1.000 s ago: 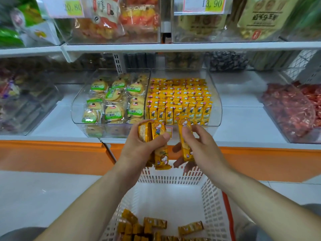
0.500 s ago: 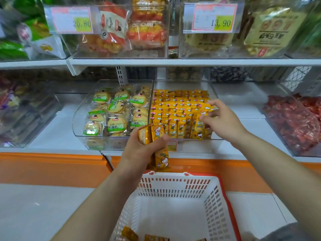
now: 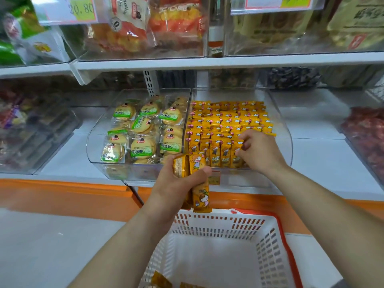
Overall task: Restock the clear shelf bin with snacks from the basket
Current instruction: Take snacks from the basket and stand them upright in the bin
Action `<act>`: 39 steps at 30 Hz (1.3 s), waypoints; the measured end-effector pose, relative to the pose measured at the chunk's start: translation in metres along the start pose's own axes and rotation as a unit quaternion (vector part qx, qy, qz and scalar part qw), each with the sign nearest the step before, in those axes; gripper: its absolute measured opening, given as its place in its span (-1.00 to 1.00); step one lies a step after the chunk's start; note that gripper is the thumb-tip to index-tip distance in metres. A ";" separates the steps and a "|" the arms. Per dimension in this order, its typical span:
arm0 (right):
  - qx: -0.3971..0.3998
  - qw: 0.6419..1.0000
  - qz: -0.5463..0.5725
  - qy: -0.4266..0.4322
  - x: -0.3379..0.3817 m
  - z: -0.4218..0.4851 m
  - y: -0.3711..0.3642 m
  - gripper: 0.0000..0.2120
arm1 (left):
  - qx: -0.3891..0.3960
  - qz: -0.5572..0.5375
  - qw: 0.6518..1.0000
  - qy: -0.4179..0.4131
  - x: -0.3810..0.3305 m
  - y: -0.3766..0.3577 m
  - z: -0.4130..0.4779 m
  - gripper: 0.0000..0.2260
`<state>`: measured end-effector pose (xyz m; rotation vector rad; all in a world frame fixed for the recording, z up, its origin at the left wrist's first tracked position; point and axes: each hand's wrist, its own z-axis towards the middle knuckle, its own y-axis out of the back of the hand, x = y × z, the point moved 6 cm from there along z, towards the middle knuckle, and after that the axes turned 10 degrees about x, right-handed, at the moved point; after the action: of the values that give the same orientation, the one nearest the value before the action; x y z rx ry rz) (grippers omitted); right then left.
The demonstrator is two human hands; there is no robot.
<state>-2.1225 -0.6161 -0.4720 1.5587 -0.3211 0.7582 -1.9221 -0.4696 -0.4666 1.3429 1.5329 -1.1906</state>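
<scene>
The left forearm rises from the lower left, wrist bent a little, and the left hand (image 3: 178,183) sits in front of the shelf edge, above the far rim of the basket (image 3: 228,225). Its fingers and thumb are wrapped tightly round a bundle of yellow snack packets (image 3: 198,169), held upright, with the front packet sticking out below the palm.

The right arm stretches in from the lower right and reaches over the low front wall of the clear shelf bin (image 3: 285,142). The right hand (image 3: 259,152) is palm down with its fingers bent, the tips against the right end of the front row of stocked yellow packets (image 3: 228,119). Whether it pinches one of them or only presses on them cannot be told.

The stocked packets fill the bin in close rows, standing on end at the front. A second clear bin of round biscuits (image 3: 141,132) with green labels touches it on the left. Both stand on the white shelf (image 3: 322,163). The basket is white with a red rim, and a few loose packets (image 3: 160,280) lie at its bottom.
</scene>
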 end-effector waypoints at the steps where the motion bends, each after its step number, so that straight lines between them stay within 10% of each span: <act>1: -0.007 1.000 -0.001 -0.006 -0.001 0.001 0.000 -0.71 | 0.000 0.000 1.000 0.002 0.000 -0.001 0.001 -0.44; 13: -0.005 0.996 -0.090 0.007 0.033 -0.048 0.030 -0.51 | -0.019 -0.010 1.000 0.008 -0.005 -0.006 -0.002 -0.36; 19: 0.227 0.942 0.241 0.050 0.085 -0.106 -0.003 -0.66 | -0.014 -0.031 0.999 -0.026 -0.011 -0.019 -0.011 -0.41; 30: 0.232 0.870 0.436 0.004 0.080 -0.117 -0.004 -0.23 | -0.016 -0.072 0.997 -0.023 -0.019 -0.028 -0.025 -0.67; 39: 0.049 0.958 0.280 0.027 0.044 -0.081 0.068 -0.70 | -0.022 -0.019 0.999 -0.026 -0.013 -0.016 -0.019 -0.71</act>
<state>-2.1541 -0.5380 -0.3945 1.5500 -0.7106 1.2675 -1.9352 -0.4552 -0.4464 1.2489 1.5446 -1.1997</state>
